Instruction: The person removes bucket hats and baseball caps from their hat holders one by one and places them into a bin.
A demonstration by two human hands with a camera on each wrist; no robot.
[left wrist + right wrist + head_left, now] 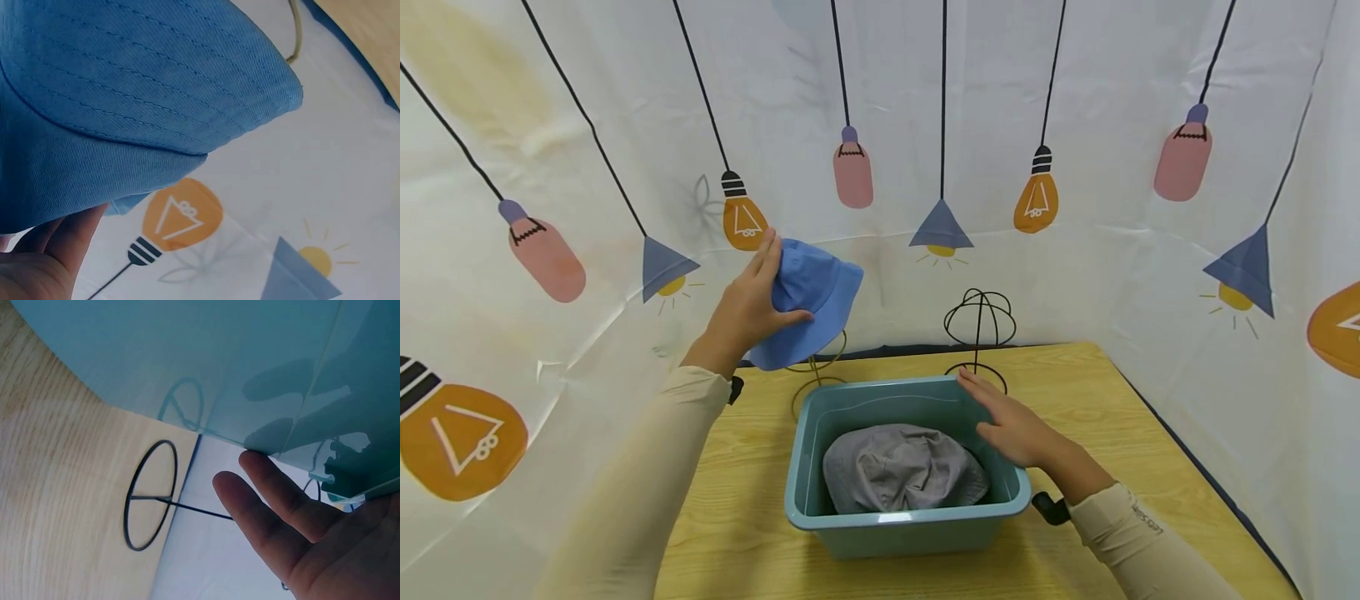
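My left hand [751, 302] is raised at the left and grips a blue bucket hat [822, 287], the thumb across its near face. In the left wrist view the hat's stitched brim [156, 69] fills the upper left, with fingertips under its edge. A teal plastic bin [910, 535] stands on the table, and inside it lies a crumpled grey cloth hat [902, 468]. At the bin's right side is my right hand [1018, 429], its fingers extended along the rim. The right wrist view shows those straight fingers [262, 519] right at the bin's outer wall [156, 356].
Behind the bin stands a black wire hat stand [977, 333] with a domed top. A gold wire stand [814, 367] is partly hidden behind the blue hat and bin. Lamp-printed white fabric [880, 92] surrounds the wooden table [1060, 550].
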